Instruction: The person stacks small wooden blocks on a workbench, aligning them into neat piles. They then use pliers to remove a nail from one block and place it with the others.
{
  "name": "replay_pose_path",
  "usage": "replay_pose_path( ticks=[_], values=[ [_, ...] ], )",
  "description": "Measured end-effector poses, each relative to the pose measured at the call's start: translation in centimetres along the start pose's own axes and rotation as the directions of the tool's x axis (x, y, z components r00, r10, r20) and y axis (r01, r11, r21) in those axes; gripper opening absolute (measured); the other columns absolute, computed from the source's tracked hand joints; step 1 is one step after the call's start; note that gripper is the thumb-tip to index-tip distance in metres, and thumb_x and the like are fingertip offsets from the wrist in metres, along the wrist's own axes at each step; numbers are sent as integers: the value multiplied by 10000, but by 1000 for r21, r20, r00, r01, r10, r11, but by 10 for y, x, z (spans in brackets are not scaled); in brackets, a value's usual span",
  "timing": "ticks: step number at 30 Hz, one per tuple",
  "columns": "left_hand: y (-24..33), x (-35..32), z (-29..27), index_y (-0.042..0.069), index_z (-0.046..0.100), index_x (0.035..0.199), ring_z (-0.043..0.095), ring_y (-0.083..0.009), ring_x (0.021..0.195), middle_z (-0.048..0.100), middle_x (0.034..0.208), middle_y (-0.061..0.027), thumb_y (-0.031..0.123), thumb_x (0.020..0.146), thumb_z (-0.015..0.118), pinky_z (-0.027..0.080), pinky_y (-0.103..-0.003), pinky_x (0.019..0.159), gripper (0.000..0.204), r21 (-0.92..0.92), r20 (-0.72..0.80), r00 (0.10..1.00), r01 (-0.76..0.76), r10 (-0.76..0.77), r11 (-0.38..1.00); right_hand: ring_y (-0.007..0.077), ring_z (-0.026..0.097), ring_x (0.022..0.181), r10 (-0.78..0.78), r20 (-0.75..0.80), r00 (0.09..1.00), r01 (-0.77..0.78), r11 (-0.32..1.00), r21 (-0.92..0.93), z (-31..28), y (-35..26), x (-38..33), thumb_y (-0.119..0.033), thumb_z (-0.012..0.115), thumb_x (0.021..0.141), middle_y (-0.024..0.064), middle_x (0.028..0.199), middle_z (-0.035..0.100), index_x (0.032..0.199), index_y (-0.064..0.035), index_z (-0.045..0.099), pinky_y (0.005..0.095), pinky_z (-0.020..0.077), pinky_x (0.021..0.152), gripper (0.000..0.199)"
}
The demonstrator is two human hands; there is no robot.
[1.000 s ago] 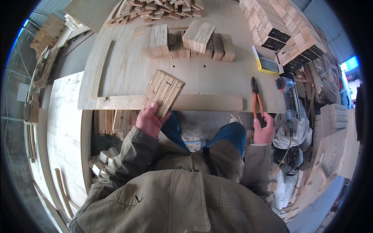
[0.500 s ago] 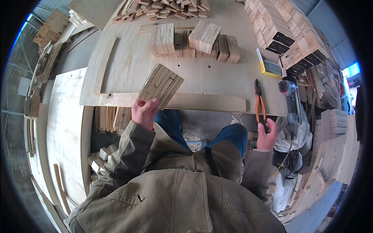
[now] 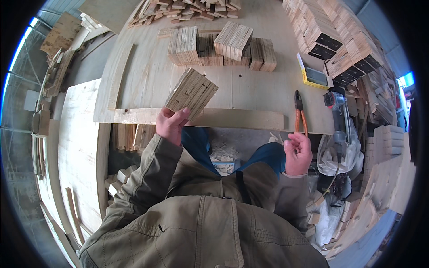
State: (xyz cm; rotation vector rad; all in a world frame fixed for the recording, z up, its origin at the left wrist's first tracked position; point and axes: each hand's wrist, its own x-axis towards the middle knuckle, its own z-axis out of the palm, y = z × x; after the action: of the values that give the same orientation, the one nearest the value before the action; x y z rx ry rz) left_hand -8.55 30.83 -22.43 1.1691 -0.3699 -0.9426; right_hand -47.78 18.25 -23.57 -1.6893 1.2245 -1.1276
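My left hand (image 3: 170, 126) grips a flat plywood block (image 3: 193, 94), thumb on its layered face and fingers behind it. The block is tilted in the air above the near edge of the plywood table (image 3: 152, 85). By the table's near right edge, my right hand (image 3: 298, 155) is raised with its fingers curled loosely in, and nothing shows in it. Just beyond those fingers lie pliers with orange handles (image 3: 300, 121), their dark jaws pointing away from me. The handle ends are partly hidden behind my fingers.
Several plywood blocks (image 3: 183, 44) stand in a row on the table, one set askew on top. Wood offcuts (image 3: 187, 10) pile up at the back. A yellow box (image 3: 314, 77) and a power tool (image 3: 338, 114) are at the right, below stacked blocks (image 3: 313, 33). A wood strip (image 3: 241, 118) edges the table.
My left hand has moved slightly right and up with the plywood block. My right hand has shifted left and up toward the pliers' handles, its fingers now more curled.
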Motion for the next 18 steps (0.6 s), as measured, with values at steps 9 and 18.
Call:
replay_pose_path(
  ticks=[9,18],
  values=[
    [-3,30,6,-41,565,1427,718,-213,1214,722,1335,-141,-35,853,898,584,-360,1089,663,322,-31,952,-279,304,905,144,708,909,52,106,993,-62,994,92,14,-6,13,-57,805,972,127,1090,779,1290,16,670,303,578,845,353],
    [-25,50,15,-23,568,1396,733,-238,1180,744,1272,-126,135,742,1017,574,-392,1086,808,752,-108,891,-217,441,622,151,721,901,14,234,972,-48,989,140,36,-10,28,-65,806,981,123,1060,784,1276,11,667,309,598,836,335]
  ],
)
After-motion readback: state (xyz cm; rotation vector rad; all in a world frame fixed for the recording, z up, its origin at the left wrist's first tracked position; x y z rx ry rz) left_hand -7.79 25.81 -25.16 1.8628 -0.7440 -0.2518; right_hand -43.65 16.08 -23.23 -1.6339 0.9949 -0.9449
